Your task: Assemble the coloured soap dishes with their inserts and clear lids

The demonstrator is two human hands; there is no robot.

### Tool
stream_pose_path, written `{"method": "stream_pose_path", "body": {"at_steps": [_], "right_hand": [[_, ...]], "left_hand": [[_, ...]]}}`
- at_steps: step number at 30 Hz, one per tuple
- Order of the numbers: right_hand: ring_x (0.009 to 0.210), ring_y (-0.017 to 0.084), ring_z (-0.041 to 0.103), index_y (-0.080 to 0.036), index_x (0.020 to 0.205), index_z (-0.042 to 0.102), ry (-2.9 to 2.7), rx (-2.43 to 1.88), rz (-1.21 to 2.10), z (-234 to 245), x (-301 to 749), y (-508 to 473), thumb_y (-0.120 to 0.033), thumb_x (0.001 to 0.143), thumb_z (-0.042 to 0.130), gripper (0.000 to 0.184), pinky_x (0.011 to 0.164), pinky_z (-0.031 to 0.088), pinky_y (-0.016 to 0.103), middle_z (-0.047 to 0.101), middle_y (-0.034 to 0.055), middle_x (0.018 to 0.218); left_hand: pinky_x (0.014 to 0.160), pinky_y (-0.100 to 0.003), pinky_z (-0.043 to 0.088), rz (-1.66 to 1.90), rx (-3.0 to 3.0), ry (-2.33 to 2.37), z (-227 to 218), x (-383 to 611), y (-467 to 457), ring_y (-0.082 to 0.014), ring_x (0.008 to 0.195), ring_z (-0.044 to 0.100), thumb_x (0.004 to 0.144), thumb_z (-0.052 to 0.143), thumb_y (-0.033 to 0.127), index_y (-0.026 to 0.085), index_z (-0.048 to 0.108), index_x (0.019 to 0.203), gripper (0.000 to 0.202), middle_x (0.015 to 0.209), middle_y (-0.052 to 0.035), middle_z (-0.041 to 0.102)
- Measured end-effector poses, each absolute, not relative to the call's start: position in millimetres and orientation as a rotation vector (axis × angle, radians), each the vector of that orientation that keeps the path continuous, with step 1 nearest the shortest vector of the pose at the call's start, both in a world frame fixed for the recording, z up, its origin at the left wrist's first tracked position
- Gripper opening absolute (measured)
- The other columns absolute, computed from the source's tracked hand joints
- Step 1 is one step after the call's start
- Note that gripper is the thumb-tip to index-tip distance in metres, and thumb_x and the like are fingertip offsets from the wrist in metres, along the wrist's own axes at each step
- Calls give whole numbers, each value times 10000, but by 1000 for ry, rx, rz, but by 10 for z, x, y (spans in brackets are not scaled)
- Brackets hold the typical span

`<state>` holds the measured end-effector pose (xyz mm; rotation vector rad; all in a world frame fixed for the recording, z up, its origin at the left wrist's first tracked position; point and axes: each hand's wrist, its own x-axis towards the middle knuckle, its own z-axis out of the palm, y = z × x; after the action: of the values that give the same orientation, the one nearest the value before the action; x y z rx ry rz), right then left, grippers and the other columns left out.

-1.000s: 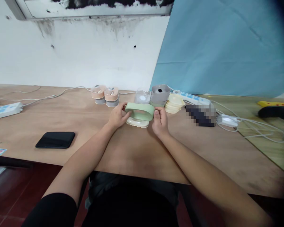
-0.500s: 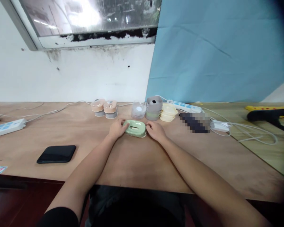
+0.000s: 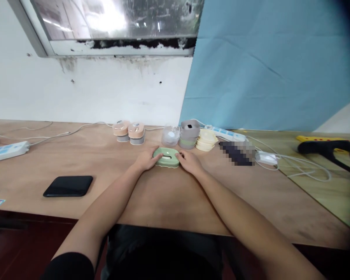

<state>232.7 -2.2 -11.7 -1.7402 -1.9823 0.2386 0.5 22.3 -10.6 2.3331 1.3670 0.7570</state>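
Observation:
A pale green oval plastic case with a slot in its top lies flat on the wooden table, seated on a cream base. My left hand grips its left end, thumb on top. My right hand presses on its right end with curled fingers. Just behind stand a clear plastic part, a grey stack and a pile of cream parts.
Two peach-topped units sit further left at the back. A black phone lies near the front left edge. A white power strip lies at far left, another with cables at right. A black and yellow tool lies far right.
One second ago both hands held the green case tilted above the cream base. It has since come down flat onto the base, and both hands now press on its ends.

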Motion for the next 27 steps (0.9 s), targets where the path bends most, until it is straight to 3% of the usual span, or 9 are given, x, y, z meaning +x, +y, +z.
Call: {"method": "stream_pose_path", "body": {"at_steps": [10, 18, 23, 27], "right_hand": [[761, 174, 617, -221, 873, 710, -2012, -1757, 249, -105, 2356, -46, -463, 917, 404, 392, 577, 328, 252, 723, 39, 869], [854, 191, 641, -234, 1011, 687, -1895, -1745, 254, -167, 2340, -26, -448, 895, 461, 332, 681, 414, 259, 724, 37, 954], [803, 178, 643, -227, 1009, 682, -1899, -1658, 299, -162, 2353, -77, -434, 887, 480, 313, 683, 428, 256, 725, 32, 904], [787, 185, 627, -209, 983, 685, -1831, -1591, 120, -28, 2308, -32, -448, 910, 430, 357, 705, 430, 273, 711, 41, 861]], "left_hand": [[1035, -360, 385, 669, 2370, 1393, -156, 8, 270, -272, 1234, 515, 902, 369, 582, 166, 486, 1352, 625, 1364, -102, 537], [971, -361, 435, 696, 2386, 1378, -135, 0, 243, -270, 1137, 581, 901, 377, 566, 169, 535, 1296, 581, 1265, -104, 614], [894, -339, 474, 712, 2386, 1339, -95, -12, 232, -241, 1031, 619, 902, 408, 472, 208, 606, 1183, 433, 1159, -68, 666], [916, -338, 470, 755, 2378, 1297, -119, -37, 246, -229, 1038, 612, 858, 445, 309, 196, 604, 1188, 383, 1177, -65, 658]]}}
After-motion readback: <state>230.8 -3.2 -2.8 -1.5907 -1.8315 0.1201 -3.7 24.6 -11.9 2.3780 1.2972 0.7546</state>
